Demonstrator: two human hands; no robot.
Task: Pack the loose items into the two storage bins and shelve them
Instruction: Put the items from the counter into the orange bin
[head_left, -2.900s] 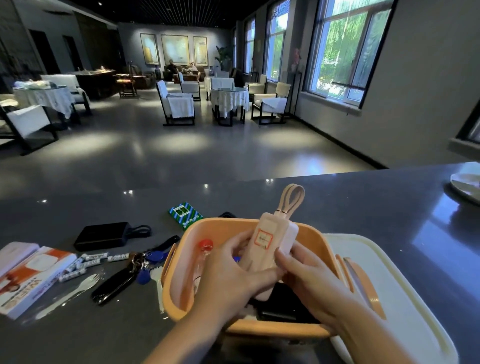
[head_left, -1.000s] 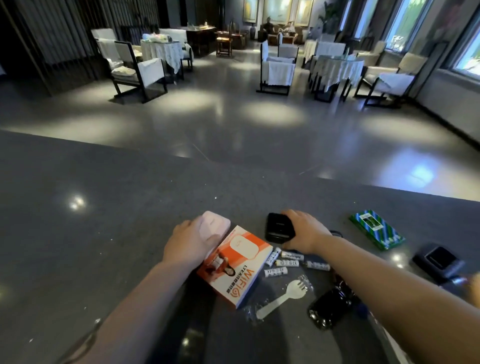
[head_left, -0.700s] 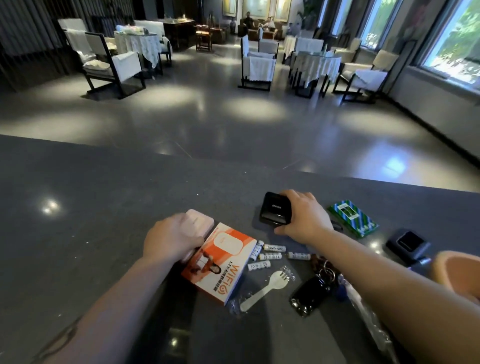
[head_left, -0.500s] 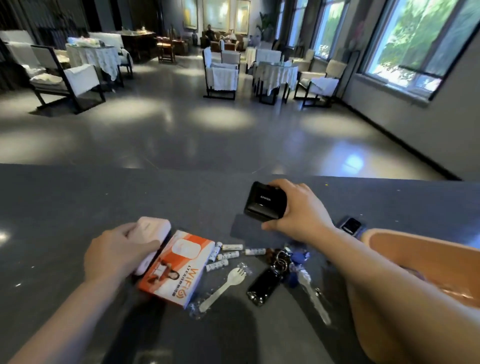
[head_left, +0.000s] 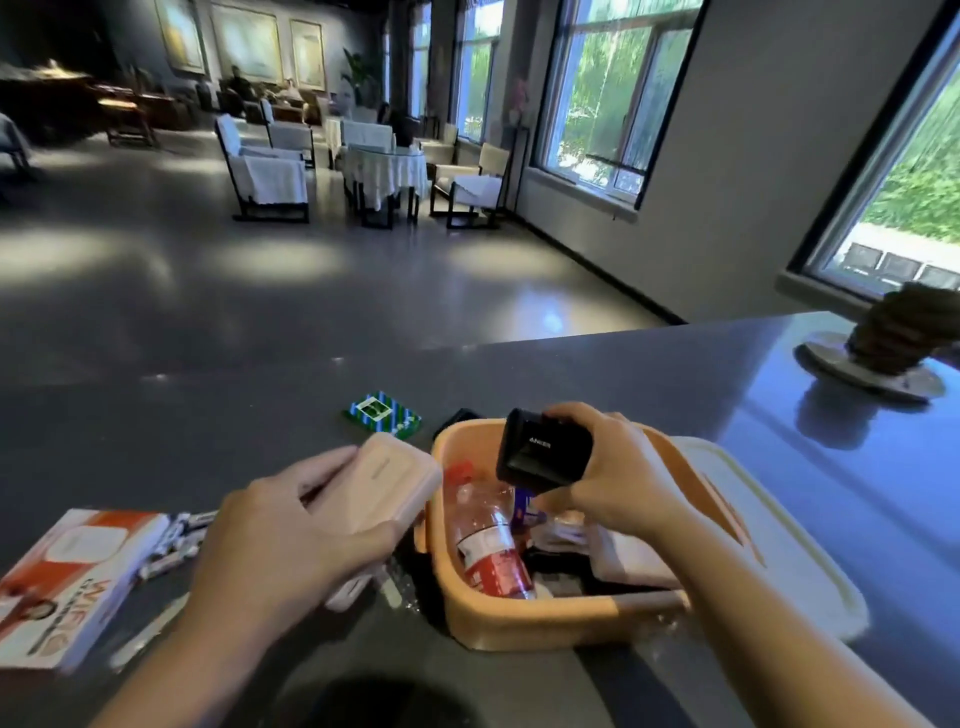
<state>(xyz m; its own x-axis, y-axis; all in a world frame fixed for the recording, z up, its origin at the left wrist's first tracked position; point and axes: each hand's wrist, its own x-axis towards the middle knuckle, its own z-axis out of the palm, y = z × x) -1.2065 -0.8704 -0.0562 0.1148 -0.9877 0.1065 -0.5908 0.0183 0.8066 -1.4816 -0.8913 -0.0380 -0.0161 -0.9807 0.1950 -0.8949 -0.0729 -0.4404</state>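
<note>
**Both hands loaded at the orange bin**

I am watching the right hand (head_left: 613, 483) gripping a black boxy Anker charger (head_left: 543, 454), fingers curled over its top, and it is hanging just above the open orange plastic storage bin (head_left: 545, 618). The left hand (head_left: 291, 551) is clasping a pale pink rounded power bank (head_left: 387, 480) just beside the bin's left rim, thumb along one side and fingers along the other. Inside the bin a clear plastic bottle with a red label (head_left: 485, 540) is lying lengthwise against the left wall, with another pale pink item (too blurred for me to name) (head_left: 623, 558) to its right. A white lid (head_left: 779, 545) is lying against the bin's right side. Left of the bin, an orange-and-white WiFi device box (head_left: 67, 577) and several small white batteries (head_left: 174, 540) are sitting on the dark grey counter (head_left: 675, 374). Behind the bin, a green-and-blue striped flat packet (head_left: 382, 413) is resting.
</note>
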